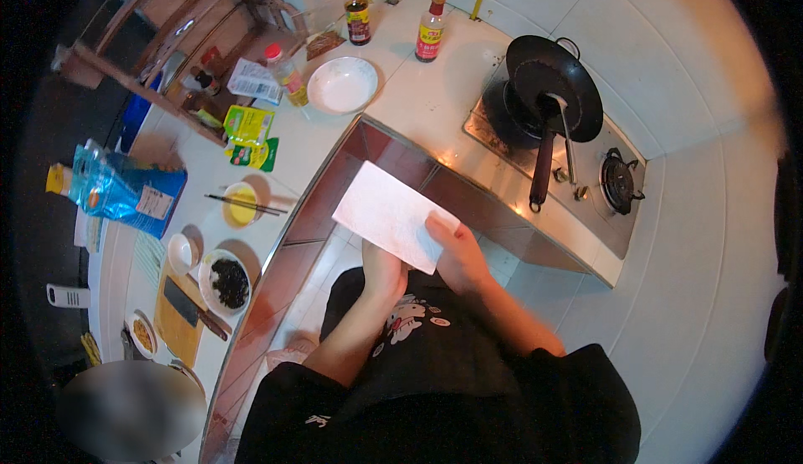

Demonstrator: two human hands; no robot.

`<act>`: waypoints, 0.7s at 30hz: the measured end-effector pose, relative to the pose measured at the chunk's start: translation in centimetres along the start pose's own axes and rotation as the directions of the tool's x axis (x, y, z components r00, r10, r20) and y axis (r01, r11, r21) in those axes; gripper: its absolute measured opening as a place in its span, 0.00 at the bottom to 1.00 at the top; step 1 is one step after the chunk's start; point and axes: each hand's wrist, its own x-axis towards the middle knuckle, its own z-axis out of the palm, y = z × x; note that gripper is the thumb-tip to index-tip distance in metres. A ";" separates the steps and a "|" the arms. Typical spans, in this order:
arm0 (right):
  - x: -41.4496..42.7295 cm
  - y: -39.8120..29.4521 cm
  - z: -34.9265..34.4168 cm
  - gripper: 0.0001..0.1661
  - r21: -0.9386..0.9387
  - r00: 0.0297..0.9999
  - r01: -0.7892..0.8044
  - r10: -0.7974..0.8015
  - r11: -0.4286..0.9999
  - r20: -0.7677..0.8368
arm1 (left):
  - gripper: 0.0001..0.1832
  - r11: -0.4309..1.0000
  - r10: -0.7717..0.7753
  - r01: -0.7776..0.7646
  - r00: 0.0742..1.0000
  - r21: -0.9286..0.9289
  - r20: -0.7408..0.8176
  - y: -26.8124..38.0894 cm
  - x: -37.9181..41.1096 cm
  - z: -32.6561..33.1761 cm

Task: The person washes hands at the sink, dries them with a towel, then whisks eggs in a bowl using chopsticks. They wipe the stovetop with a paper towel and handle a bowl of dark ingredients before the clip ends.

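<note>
In front of my torso I hold a folded white paper towel [386, 213] over the gap beside the counter. My right hand [463, 257] grips its near right corner, thumb on top. Beneath the near edge is my left hand [384, 276]; the towel hides its fingers. Beyond them, a black wok [583, 81] sits tilted on the gas stove [502, 144], its handle towards me and a metal utensil [568, 131] resting in it. Left of my hands stands a bowl of yellow liquid [241, 213], probably beaten egg, with dark chopsticks [248, 203] across it.
On the left counter are a bowl of dark food [229, 282], a cleaver [188, 307] on a wooden cutting board [166, 332], and a blue pouch [138, 194]. Farther back stand a white bowl [343, 85], an oil bottle [288, 78] and sauce bottles [430, 31]. The counter edge [301, 213] curves past me.
</note>
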 end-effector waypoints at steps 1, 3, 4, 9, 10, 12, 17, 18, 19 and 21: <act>0.8 -0.6 -0.1 0.25 -0.123 0.999 0.028 -0.033 0.992 -0.039 | 0.20 0.998 0.034 -0.034 0.999 0.055 0.010 -0.4 1.3 1.0; 3.1 -1.4 -0.6 0.23 -0.199 0.991 0.044 -0.068 0.979 -0.119 | 0.20 0.981 0.089 -0.094 0.995 0.169 0.037 -0.9 3.8 2.3; 4.6 -1.3 -1.1 0.23 -0.151 0.984 0.040 -0.065 0.988 -0.165 | 0.21 0.971 0.090 -0.093 0.996 0.222 0.026 -1.6 5.3 2.0; 11.6 -3.7 -2.1 0.23 0.090 0.930 0.050 -0.014 0.995 -0.368 | 0.24 0.990 0.038 -0.032 0.998 0.139 -0.040 0.2 14.5 3.7; 12.8 -3.9 -2.8 0.25 0.068 0.916 0.046 -0.015 0.997 -0.401 | 0.24 0.984 0.046 -0.035 0.997 0.177 -0.055 0.9 16.5 4.2; 14.9 -4.2 -4.0 0.24 0.152 0.872 0.076 0.008 0.986 -0.490 | 0.28 0.943 0.040 -0.024 0.998 0.332 -0.039 2.3 21.1 5.0; 19.0 -5.7 -5.5 0.25 0.283 0.780 0.217 0.009 0.934 -0.626 | 0.37 0.760 0.226 -0.342 0.937 0.553 0.268 2.5 33.0 9.8; 20.1 -6.6 -5.3 0.27 0.271 0.749 0.226 0.011 0.936 -0.662 | 0.39 0.649 0.284 -0.432 0.901 0.626 0.328 1.9 35.4 11.2; 21.6 -7.6 -4.8 0.27 0.221 0.748 0.258 -0.049 0.941 -0.662 | 0.40 0.534 0.366 -0.524 0.851 0.664 0.377 1.2 37.8 12.3; 25.5 -10.0 -4.3 0.27 0.115 0.741 0.320 -0.173 0.941 -0.649 | 0.43 0.269 0.497 -0.662 0.717 0.700 0.488 -0.1 42.3 14.5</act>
